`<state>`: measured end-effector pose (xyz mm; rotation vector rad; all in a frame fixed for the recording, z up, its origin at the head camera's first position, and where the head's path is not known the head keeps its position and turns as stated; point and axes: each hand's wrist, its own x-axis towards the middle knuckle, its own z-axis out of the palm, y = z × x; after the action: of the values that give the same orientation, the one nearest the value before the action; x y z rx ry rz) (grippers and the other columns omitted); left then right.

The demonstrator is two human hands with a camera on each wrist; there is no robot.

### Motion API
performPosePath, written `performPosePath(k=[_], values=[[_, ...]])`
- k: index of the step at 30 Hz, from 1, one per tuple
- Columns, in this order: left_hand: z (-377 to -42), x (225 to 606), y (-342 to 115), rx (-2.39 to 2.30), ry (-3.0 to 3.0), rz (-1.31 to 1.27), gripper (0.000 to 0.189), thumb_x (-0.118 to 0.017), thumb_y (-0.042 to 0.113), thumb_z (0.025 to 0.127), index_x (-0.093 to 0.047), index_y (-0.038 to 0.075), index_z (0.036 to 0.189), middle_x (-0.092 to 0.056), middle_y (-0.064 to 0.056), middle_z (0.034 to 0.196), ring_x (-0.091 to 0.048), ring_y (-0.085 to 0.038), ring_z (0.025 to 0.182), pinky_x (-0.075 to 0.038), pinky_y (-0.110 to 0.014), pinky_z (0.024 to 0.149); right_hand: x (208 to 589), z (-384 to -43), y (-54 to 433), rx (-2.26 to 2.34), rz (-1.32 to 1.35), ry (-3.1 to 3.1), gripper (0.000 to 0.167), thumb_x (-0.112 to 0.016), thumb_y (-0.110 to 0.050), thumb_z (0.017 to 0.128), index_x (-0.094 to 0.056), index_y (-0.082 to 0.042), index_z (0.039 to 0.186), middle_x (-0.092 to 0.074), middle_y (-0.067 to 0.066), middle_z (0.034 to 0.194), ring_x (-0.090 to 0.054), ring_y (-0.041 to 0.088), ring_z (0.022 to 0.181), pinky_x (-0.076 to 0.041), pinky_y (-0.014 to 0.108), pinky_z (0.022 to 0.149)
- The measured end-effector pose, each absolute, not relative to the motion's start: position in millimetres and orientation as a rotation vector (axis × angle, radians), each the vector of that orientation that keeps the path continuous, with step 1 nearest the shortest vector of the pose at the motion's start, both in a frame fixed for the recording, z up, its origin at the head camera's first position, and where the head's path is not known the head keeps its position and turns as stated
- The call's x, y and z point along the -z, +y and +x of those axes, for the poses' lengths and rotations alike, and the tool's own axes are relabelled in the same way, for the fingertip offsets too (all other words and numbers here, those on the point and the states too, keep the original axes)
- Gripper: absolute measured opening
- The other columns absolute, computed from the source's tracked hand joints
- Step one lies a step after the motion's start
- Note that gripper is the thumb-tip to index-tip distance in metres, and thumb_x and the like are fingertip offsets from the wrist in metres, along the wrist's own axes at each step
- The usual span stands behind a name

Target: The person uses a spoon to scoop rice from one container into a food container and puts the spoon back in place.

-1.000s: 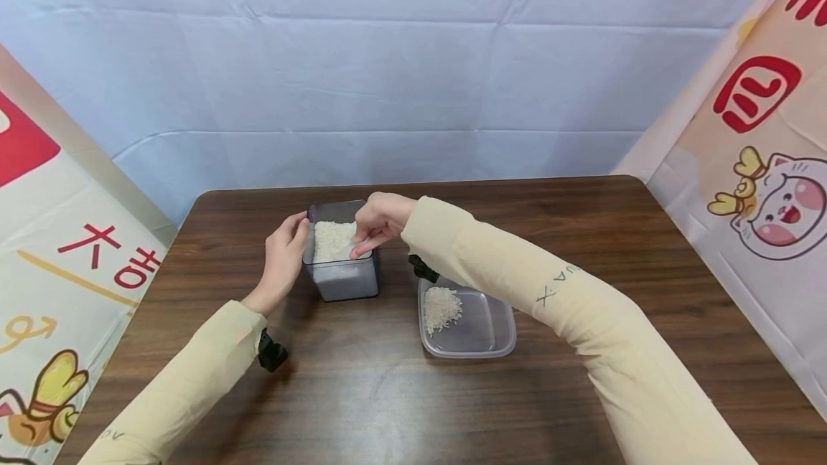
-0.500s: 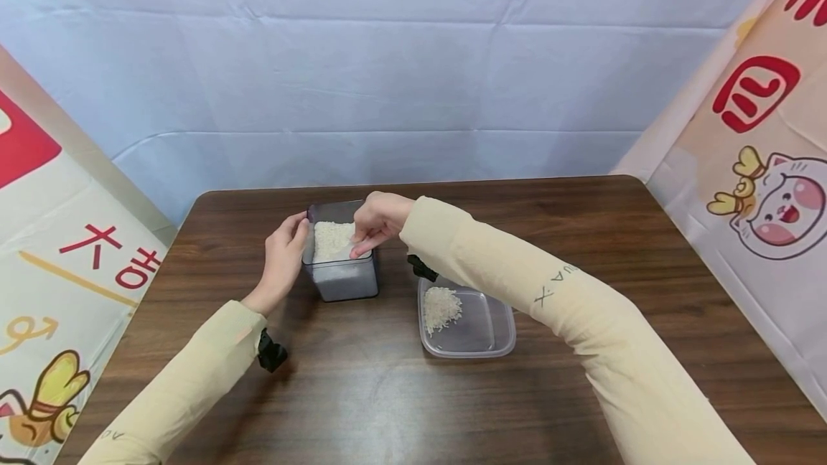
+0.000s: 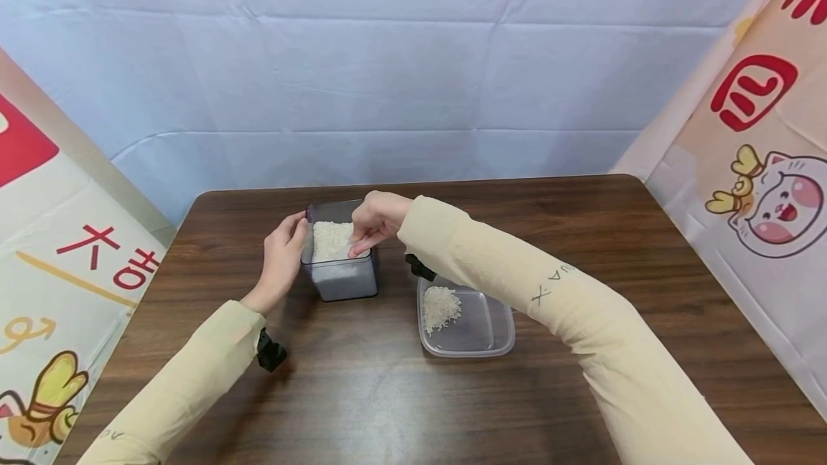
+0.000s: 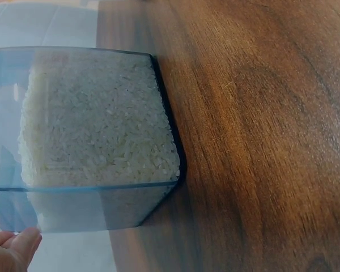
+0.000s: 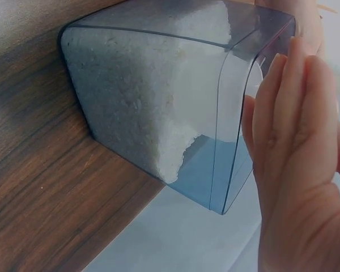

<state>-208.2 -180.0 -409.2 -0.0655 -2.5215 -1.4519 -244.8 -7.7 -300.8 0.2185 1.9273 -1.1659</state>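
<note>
A square see-through grey container (image 3: 342,282), largely filled with white rice (image 3: 331,241), stands upright on the table. My left hand (image 3: 282,250) grips it at the upper left rim, and its fingertips (image 4: 24,245) show at the wall in the left wrist view. My right hand (image 3: 376,222) reaches over the container's right side with curled fingers. Between thumb and fingers it pinches a small whitish translucent thing, whose kind I cannot tell. In the right wrist view the right hand (image 5: 297,130) is at the container's open mouth, hiding most of that thing.
A shallow clear plastic tub (image 3: 497,351) with a small heap of rice (image 3: 441,308) sits right of the container, partly under the right forearm. The brown wooden table (image 3: 362,400) ends at a pale cloth backdrop (image 3: 413,106). Printed banners (image 3: 775,185) hang at both sides.
</note>
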Motion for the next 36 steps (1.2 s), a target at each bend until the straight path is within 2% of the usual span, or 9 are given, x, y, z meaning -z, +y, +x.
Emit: performPosePath(k=[7,13,17,24,36], values=[[-206.6,408.6,-180.5,1.458,-2.518,-0.071,0.045,-0.037,0.031,0.098,-0.049,0.0,0.128,-0.056,-0.018,0.118,-0.048,-0.024,0.092,-0.037,-0.036,0.077,301.3,-242.6,-8.9,1.158,0.188,1.917,0.034,-0.053,0.006,0.087,-0.049,0.009,0.12,-0.065,0.02,0.089,-0.065,0.018,0.06,-0.05,0.022,0.058],[-206.4,406.1,-180.3,1.462,-2.52,-0.069,0.046,-0.037,0.032,0.098,-0.049,0.0,0.128,-0.054,-0.019,0.122,-0.048,-0.025,0.095,-0.037,-0.038,0.079,300.4,-242.6,-9.1,1.169,0.188,1.918,0.041,-0.053,0.007,0.087,-0.043,0.008,0.126,-0.065,0.02,0.09,-0.064,0.018,0.059,-0.05,0.021,0.055],[-206.3,405.4,-180.3,1.466,-2.525,-0.072,0.044,-0.038,0.03,0.098,-0.049,-0.001,0.128,-0.054,-0.019,0.121,-0.049,-0.025,0.098,-0.038,-0.038,0.081,300.5,-242.1,-9.4,1.167,0.191,1.925,0.04,-0.053,0.007,0.087,-0.044,0.008,0.126,-0.066,0.021,0.089,-0.063,0.018,0.057,-0.05,0.021,0.055],[-207.4,406.1,-180.2,1.453,-2.524,-0.062,0.043,-0.038,0.029,0.098,-0.05,-0.001,0.127,-0.056,-0.019,0.118,-0.048,-0.025,0.092,-0.037,-0.036,0.077,300.7,-241.4,-10.4,1.18,0.21,1.929,0.037,-0.053,0.007,0.086,-0.046,0.009,0.123,-0.065,0.021,0.088,-0.063,0.018,0.055,-0.05,0.022,0.055],[-206.9,405.3,-179.3,1.459,-2.521,-0.068,0.044,-0.038,0.03,0.098,-0.049,-0.001,0.127,-0.055,-0.018,0.119,-0.047,-0.025,0.091,-0.036,-0.035,0.077,300.4,-241.7,-9.8,1.151,0.198,1.945,0.03,-0.053,0.005,0.087,-0.052,0.01,0.117,-0.067,0.021,0.085,-0.062,0.017,0.054,-0.048,0.021,0.051]])
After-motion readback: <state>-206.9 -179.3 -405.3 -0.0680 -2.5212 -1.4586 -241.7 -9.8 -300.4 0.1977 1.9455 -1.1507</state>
